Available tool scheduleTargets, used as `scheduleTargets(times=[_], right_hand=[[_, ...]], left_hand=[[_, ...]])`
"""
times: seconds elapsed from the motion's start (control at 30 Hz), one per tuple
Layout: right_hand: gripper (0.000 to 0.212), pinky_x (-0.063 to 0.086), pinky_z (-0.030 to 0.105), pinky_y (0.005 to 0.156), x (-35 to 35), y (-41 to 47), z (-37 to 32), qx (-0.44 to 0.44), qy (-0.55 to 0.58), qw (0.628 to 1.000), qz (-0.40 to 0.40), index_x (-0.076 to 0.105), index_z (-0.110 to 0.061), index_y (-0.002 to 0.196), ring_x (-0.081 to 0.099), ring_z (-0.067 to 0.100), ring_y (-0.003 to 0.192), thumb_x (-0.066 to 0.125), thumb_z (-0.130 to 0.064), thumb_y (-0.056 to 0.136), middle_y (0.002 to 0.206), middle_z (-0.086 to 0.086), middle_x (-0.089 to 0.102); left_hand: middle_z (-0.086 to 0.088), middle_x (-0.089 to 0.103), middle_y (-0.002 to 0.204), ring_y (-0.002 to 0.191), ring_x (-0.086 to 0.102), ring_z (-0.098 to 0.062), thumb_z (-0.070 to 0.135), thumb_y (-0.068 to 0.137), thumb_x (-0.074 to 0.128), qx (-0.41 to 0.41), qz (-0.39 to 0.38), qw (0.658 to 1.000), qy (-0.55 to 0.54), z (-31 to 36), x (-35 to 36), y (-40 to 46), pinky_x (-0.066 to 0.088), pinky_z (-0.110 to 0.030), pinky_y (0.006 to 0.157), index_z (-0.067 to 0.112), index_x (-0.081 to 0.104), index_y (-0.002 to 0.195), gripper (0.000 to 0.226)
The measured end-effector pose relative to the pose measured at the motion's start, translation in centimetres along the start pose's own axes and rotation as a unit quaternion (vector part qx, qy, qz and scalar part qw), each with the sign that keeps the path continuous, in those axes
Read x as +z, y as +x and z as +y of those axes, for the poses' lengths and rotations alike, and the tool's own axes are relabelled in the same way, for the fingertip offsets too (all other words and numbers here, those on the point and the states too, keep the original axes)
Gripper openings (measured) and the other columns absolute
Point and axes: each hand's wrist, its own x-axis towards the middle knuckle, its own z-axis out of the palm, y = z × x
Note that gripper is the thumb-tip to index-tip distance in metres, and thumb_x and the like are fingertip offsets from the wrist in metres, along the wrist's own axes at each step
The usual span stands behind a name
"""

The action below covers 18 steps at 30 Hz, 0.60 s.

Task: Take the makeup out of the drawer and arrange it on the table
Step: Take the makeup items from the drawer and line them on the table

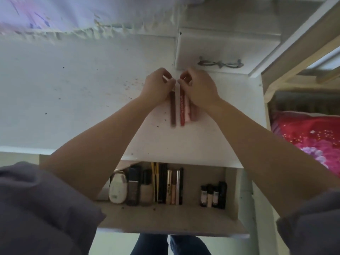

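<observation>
Dim soft daylight, wide-angle edge warping, slight blur

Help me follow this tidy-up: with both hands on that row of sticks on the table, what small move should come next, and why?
Probably set the white stick flat into the row and let go. The left hand and right hand pinch its far end between the brown stick and red stick. Then reach back to the open drawer, where bottles and tubes remain.

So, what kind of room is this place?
Probably a bedroom with a dressing table: a white table, an open drawer of makeup bottles, and red floral bedding beside it.
</observation>
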Motion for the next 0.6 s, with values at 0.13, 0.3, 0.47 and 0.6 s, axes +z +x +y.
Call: scheduleTargets(times=[0.13, 0.3, 0.47, 0.6], right_hand=[[0.024, 0.039, 0.025, 0.075, -0.8, -0.8, -0.2, 0.015, 0.002, 1.0, 0.024, 0.06, -0.014, 0.11, 0.056, 0.019, 0.095, 0.053, -0.03, 0.093, 0.101, 0.003, 0.064], [0.014, 0.036, 0.005, 0.067, -2.8, -11.0, -2.2, -0.153, 0.129, 0.974, 0.103, 0.06, -0.005, 0.097, 0.044, -0.001, 0.07, 0.05, -0.014, 0.094, 0.083, -0.002, 0.057], [0.018, 0.049, 0.025, 0.073, 2.5, -25.2, 1.8, -0.092, 0.089, 0.986, -0.104, 0.064, 0.0, 0.104, 0.065, 0.024, 0.079, 0.055, -0.008, 0.09, 0.094, 0.013, 0.066], [0.037, 0.042, 0.03, 0.089, 6.9, -26.3, 4.8, 0.036, 0.04, 0.977, -0.205, 0.048, -0.008, 0.134, 0.057, 0.03, 0.108, 0.044, -0.01, 0.097, 0.127, 0.015, 0.055]], left_hand=[[0.001, 0.061, 0.081, 0.065, 0.065, -0.019, 0.022, 0.093, 0.054, -0.015, 0.001, 1.0, -0.015, 0.4, 0.2, -0.8, 0.059, -0.036, 0.067, 0.013, 0.055, 0.112, 0.021], [0.015, 0.054, 0.077, 0.068, 0.057, -0.002, 0.029, 0.093, 0.044, 0.101, 0.049, 0.994, 0.003, -1.2, -0.7, -10.0, 0.048, -0.02, 0.06, 0.027, 0.052, 0.097, 0.01], [0.006, 0.064, 0.099, 0.092, 0.06, -0.014, 0.026, 0.094, 0.045, 0.079, -0.203, 0.965, 0.149, -8.4, 4.5, -23.2, 0.045, -0.025, 0.071, 0.027, 0.06, 0.108, 0.021], [-0.009, 0.05, 0.129, 0.117, 0.045, -0.027, 0.018, 0.092, 0.046, 0.104, -0.173, 0.944, 0.259, -11.6, 9.1, -23.3, 0.037, -0.035, 0.095, 0.014, 0.048, 0.132, 0.041]])
